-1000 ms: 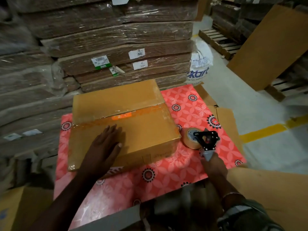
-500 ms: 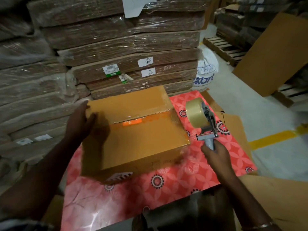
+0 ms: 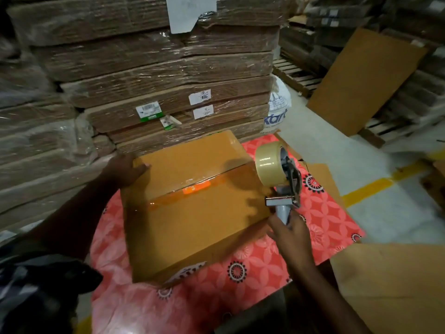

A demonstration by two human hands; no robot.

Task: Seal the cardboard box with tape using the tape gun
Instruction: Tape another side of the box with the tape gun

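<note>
A closed brown cardboard box lies on a red floral table cover. A glossy strip of clear tape runs along its centre seam. My left hand grips the box's far left corner. In my right hand is the grey handle of a tape gun, held upright just off the box's right edge. Its roll of tan tape stands above the box's right side, and the metal blade end points at the box.
Shrink-wrapped stacks of flat cardboard rise right behind the table. A white printed bag sits beside them. Loose cardboard sheets lean at the right, wooden pallets lie beyond, and a yellow floor line runs past.
My right hand lifted the tape gun off the table and brought it upright to the box's right edge. My left hand went from the box's top to its far left corner, turning the box.
</note>
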